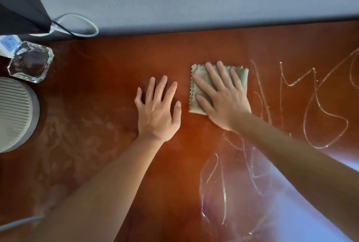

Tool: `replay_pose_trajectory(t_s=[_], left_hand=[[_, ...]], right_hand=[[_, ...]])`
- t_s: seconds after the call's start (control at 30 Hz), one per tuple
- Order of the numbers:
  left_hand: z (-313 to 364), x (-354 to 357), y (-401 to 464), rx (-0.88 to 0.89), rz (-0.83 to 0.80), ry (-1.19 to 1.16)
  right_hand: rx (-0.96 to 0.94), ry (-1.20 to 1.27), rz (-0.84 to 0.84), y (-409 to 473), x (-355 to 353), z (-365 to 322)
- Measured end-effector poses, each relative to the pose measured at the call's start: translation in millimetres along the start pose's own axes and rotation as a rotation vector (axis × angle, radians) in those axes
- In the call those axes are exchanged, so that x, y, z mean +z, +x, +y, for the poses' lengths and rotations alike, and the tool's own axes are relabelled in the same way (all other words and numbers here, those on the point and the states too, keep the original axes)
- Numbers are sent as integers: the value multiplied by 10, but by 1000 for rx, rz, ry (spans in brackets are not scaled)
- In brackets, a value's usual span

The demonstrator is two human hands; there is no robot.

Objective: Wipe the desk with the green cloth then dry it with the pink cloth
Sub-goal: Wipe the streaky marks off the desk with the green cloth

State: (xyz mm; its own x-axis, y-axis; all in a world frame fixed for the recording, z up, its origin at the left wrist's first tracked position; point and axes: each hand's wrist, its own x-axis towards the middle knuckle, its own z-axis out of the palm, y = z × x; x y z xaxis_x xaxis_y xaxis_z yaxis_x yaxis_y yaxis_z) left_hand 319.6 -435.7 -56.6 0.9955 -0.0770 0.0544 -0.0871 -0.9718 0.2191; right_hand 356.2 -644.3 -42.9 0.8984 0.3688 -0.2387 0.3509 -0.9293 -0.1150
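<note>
Both forearms reach in from the near edge across the reddish-brown worktop [97, 70]. Farther out, the right hand [223, 100] lies flat with its fingers spread, pressing the folded green cloth [200, 78] down onto the wood. The left hand [158, 109] rests just beside it, also flat and spread, holding nothing and apparently bracing. No pink cloth is in view.

Wet scribbled streaks [314, 105] loop over the surface to the right of the cloth and run back towards the near edge, under the right forearm. A cloudy, smeared patch [73, 144] covers the left part. Wiping looks only partly done.

The main risk is uneven coverage: a small folded cloth under one palm could slide past the outer loops on the right, or only drag the liquid thinner. The right forearm hangs low over the wet lines and may smear them.

On the left, a glass ashtray [31, 62] and a round ribbed white appliance [15, 113] stand near the cloudy patch, with a power strip [7, 44] behind them. A broad sweep that way could knock the glass or push moisture towards the sockets.
</note>
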Motion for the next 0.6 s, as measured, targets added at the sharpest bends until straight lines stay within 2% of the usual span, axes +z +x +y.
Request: replay_pose_trajectory(t_s=[0.13, 0.27, 0.47, 0.6], left_hand=[[-5, 18, 12, 14, 10, 23], [-8, 25, -8, 13, 2, 2], [-10, 12, 5, 9, -30, 5], [-24, 14, 7, 11, -44, 25]], right_hand=[[-95, 20, -44, -879, 282, -356], [-155, -16, -68, -692, 219, -235], [58, -37, 5, 23, 65, -155], [82, 15, 31, -277, 171, -317]])
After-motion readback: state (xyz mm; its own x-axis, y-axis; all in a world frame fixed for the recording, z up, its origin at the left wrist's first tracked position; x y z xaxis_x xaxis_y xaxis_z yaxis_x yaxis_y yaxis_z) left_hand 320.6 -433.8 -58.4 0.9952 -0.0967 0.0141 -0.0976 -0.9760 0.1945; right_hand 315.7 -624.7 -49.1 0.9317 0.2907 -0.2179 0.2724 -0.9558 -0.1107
